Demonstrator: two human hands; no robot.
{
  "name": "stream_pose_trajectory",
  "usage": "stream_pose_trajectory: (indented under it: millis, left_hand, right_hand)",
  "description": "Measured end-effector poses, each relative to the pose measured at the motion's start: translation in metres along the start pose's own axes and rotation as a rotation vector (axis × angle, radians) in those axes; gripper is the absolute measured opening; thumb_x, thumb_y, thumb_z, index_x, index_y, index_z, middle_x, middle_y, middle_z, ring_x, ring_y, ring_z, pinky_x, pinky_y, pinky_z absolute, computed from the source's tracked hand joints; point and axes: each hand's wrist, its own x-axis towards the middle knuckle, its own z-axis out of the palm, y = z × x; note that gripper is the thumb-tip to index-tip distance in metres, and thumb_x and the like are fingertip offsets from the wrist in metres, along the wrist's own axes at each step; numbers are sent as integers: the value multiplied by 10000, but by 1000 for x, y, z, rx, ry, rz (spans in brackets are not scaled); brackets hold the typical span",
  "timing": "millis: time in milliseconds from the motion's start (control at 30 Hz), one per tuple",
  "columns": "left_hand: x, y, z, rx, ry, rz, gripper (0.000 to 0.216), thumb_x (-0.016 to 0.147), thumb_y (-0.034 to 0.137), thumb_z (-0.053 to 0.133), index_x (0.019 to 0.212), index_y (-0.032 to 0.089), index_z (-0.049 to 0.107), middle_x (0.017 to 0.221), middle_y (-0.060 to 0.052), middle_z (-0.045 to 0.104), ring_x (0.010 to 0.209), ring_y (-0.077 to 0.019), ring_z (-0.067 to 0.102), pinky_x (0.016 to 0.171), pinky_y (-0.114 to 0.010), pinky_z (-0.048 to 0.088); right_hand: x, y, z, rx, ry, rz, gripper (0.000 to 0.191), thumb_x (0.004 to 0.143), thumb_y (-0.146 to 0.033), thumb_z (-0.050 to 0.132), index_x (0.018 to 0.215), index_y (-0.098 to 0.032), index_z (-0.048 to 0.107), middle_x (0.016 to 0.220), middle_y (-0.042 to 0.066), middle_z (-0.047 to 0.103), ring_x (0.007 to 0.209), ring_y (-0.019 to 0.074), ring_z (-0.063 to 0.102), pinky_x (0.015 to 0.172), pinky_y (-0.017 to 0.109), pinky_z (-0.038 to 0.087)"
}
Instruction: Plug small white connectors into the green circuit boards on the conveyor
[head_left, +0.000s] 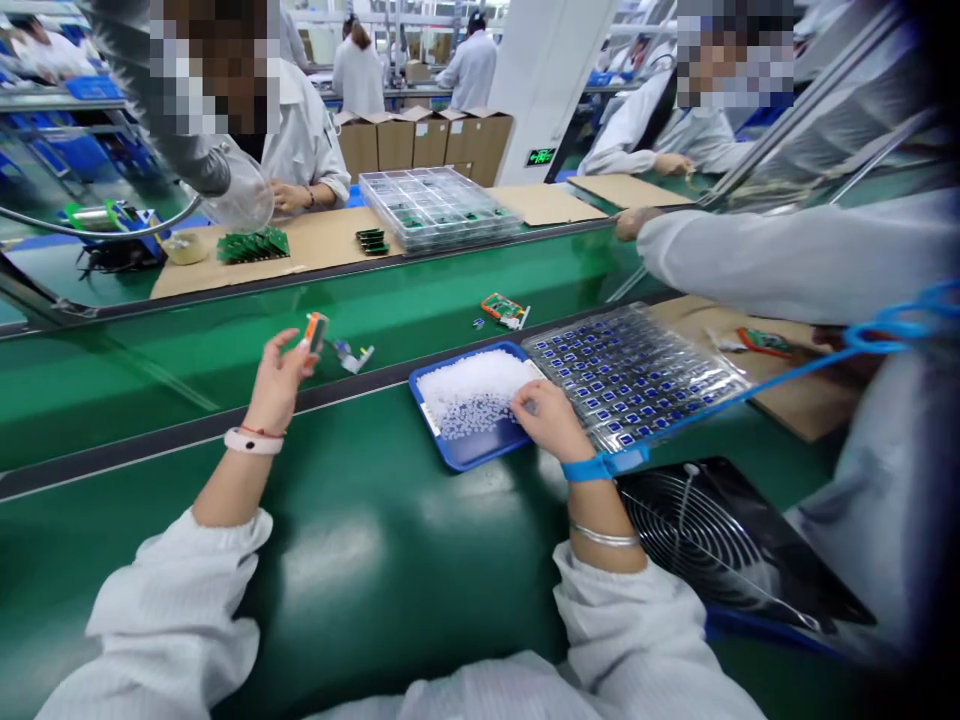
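My left hand (276, 378) is raised near the belt's edge, with a small orange-and-grey electronic unit (316, 333) pinched between thumb and fingers. Just right of it is a small white connector-like part (352, 358); whether a wire joins the two I cannot tell. My right hand (546, 412) is over the right side of a shallow blue tray (480, 457), fingertips pressed together at the small white plastic pieces (480, 380) heaped in it. Anything between those fingertips is too small to make out.
Right of the tray lies a clear plastic tray of blue parts (615, 375). A black fan (720, 540) sits near my right forearm, below a blue wrist cord (757, 390). An orange-edged circuit board (504, 310) rests on the green belt (420, 290). A co-worker's sleeve (750, 250) reaches in from the right.
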Motion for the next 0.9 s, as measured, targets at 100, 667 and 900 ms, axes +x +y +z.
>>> stream_pose_trajectory:
  millis: [100,667,900]
  left_hand:
    - [28,-27,-18,345,133,153,711,708,482,655,1278,173,364,1157,-129,603,993,-224,608,836,-343,474]
    - [32,-69,-50,1020,126,257,430,787,390,538,1159,174,539,1271,-146,484,1190,-328,402,978,-465,335]
    - [32,-71,-50,978,110,280,360,783,336,533,1094,160,579,1248,-151,498,1181,-329,406,990,-475,315]
  right_hand:
    - [-3,1,5,-54,-43,-3,88,703,-195,547,619,-186,574,805,77,586,850,219,538,856,384,401]
    - [-9,-5,3,-145,-117,-31,143,762,-189,502,635,-180,567,914,93,576,878,217,503,834,379,372]
    - [-15,-19,-2,-115,-273,-80,136,763,-163,515,646,-185,582,896,57,585,844,190,490,805,350,353]
